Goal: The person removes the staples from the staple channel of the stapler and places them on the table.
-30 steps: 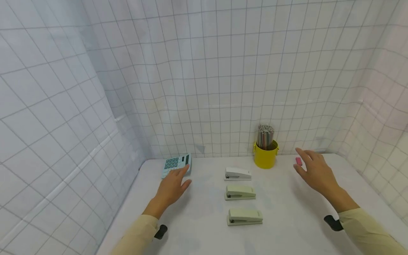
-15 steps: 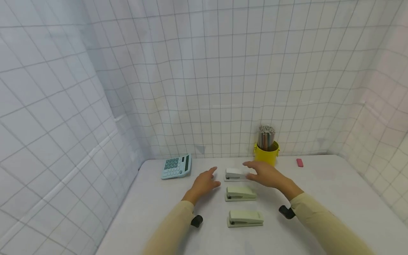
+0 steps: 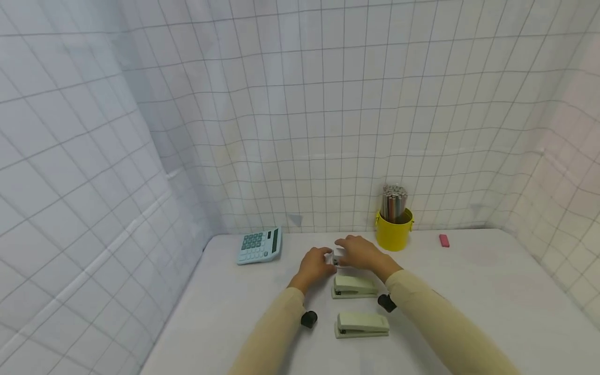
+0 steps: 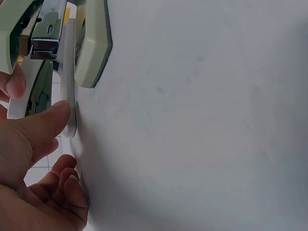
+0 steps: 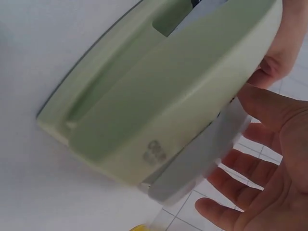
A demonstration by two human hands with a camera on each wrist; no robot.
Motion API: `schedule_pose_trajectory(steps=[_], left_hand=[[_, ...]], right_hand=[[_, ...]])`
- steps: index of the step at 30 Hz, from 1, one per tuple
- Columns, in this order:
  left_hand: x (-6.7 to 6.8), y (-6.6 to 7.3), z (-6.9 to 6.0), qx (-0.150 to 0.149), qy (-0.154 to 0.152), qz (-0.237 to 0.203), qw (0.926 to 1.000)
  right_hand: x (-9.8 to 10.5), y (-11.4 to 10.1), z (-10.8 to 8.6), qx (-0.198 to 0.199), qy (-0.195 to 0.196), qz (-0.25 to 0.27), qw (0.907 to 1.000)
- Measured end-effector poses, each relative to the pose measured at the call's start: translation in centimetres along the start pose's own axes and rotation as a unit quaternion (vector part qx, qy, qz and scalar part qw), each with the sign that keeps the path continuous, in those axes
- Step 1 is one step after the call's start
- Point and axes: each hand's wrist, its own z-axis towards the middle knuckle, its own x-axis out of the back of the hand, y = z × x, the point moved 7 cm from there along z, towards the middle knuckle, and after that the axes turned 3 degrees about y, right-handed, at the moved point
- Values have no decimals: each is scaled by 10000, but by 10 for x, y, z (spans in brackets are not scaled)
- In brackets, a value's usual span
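- Head view: the left hand [image 3: 315, 265] and right hand [image 3: 361, 252] have just closed in on the white stapler [image 3: 338, 254], so that is now the thing being handled. It lies beyond the middle green stapler [image 3: 354, 286] and near green stapler [image 3: 362, 325]; the calculator [image 3: 259, 246] is far left, the yellow bucket [image 3: 392, 237] far right.
- Left wrist view: unlike the head view, this shows the left thumb and a finger pinching the white stapler's left end.
- Right wrist view: the right hand's loosely spread, half-open fingers straddle its right part; I cannot tell whether they grip.
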Motion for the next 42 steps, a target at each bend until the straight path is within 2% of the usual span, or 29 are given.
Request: schedule_pose_trajectory(steps=[6,12,23,29,33,38,42], left_hand=[[3,-2,5,63,77,-4,10000],[-1,0,7,-43,-52,-30,10000],[2,1,1,-84,106,164,9998],[-1,1,2,29,28,278,9996],[-1,-1,2,235,26,343,9991],[-2,-3,0,406,60,328,9986],[-2,-2,-2,396,81,286,9988]], right_hand=[[-6,-7,15,86,126,-194,9997],[-11,-8,18,-62,61,-410,9991],[-6,-6,18,-148,363,131,9991],[17,1,8,-118,348,445,9983],[35,11,-1,-118,431,719,9964],[52,25,-16,95,583,1335,9893],[64,41,-31,172,785,1475,9858]])
